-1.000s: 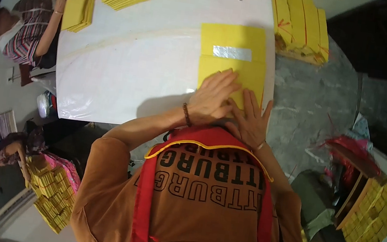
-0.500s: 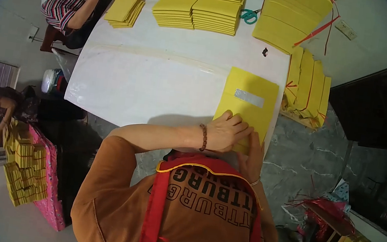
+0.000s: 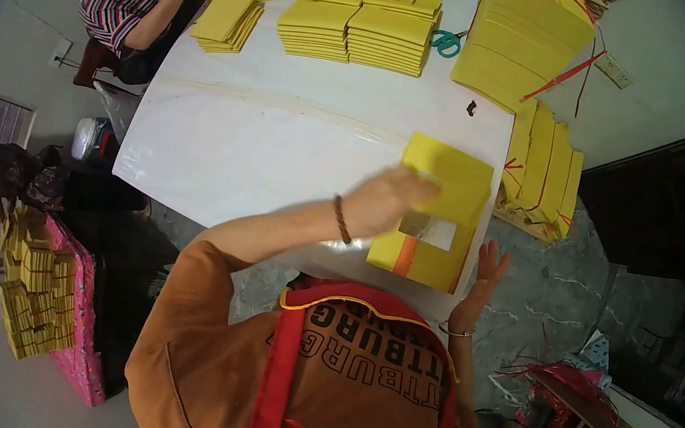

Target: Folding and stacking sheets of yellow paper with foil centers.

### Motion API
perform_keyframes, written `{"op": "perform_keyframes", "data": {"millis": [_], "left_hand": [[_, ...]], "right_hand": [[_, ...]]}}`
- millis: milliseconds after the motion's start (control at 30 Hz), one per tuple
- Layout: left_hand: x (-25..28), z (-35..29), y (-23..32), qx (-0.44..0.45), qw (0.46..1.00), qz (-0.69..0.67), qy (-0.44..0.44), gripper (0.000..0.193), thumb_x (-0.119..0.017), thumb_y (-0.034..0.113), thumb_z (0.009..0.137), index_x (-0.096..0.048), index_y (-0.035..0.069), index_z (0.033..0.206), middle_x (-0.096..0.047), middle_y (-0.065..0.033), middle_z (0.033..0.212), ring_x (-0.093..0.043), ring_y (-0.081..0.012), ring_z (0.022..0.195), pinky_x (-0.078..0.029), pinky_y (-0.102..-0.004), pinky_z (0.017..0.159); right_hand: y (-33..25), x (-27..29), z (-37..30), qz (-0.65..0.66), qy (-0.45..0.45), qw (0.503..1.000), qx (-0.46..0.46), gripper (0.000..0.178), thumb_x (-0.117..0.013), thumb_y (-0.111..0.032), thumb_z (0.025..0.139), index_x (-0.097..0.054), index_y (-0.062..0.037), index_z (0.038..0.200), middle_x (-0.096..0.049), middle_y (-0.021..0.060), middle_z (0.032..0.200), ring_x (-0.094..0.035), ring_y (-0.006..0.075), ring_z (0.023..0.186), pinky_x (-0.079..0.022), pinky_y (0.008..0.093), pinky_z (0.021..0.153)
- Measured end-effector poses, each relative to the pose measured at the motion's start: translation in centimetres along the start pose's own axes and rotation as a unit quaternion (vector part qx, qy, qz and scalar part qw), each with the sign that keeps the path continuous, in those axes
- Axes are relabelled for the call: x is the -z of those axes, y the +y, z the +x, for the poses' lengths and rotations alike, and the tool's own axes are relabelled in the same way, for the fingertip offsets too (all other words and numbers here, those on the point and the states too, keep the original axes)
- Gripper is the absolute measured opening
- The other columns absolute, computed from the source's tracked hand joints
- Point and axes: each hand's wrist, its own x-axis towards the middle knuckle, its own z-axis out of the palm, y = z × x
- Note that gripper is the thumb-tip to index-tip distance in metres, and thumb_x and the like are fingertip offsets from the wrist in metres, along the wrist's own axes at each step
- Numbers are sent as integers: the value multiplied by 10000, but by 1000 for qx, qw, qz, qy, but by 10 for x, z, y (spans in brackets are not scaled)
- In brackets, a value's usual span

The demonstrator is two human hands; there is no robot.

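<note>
- One yellow folded piece lies near you, at 4 o'clock on the white bench. Call 12 o'clock the side far from you.
- Your left hand comes in at 9 o'clock of the piece, with its fingers over it. The hand is blurry, so I cannot tell if its grip is closed on the paper or just sliding over it.
- Your right hand is up in the air, just past the bench edge, between 4 and 5 o'clock of the piece. Its fingers are spread and it holds nothing.
- At the low end of the piece you can see a shiny gray patch, with an orange strip near 7 o'clock.
- My guess at your step: you are in the middle of folding or turning the top part of the piece.
- I think a good next move calls for your right hand back on the paper to hold it still, and your left hand to line up the edges and press the fold flat.
- Neat yellow stacks sit near 12 o'clock, and green scissors lie between 1 and 2 o'clock, well away from your hands.
</note>
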Motion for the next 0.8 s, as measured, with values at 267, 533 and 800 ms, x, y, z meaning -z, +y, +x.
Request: {"op": "perform_keyframes", "data": {"millis": [267,533,800], "left_hand": [[21,11,-151,40,942,334,1,452,-531,16,719,-521,68,1168,-585,-72,1096,-521,-260,961,-409,-362,805],[-12,8,-217,84,924,368,-60,472,-590,130,750,-483,138,1210,-521,-40,1132,-486,-222,974,-366,-384,812],[-18,4,-223,129,931,319,-122,472,-512,341,854,-425,134,1269,-433,-76,1257,-414,-269,1096,-335,-426,881]], "right_hand": [[4,3,-3,-136,-97,986,-29,514,-353,-300,922,-366,43,1304,-398,185,1342,-352,310,1255,-237,399,1040],[7,2,0,-164,-99,981,-41,402,-361,-236,936,-506,44,1185,-443,195,1296,-411,310,1205,-294,378,1010],[7,4,2,-169,-110,978,-59,390,-376,-242,936,-530,29,1170,-431,189,1304,-400,310,1217,-304,368,1008]]}}
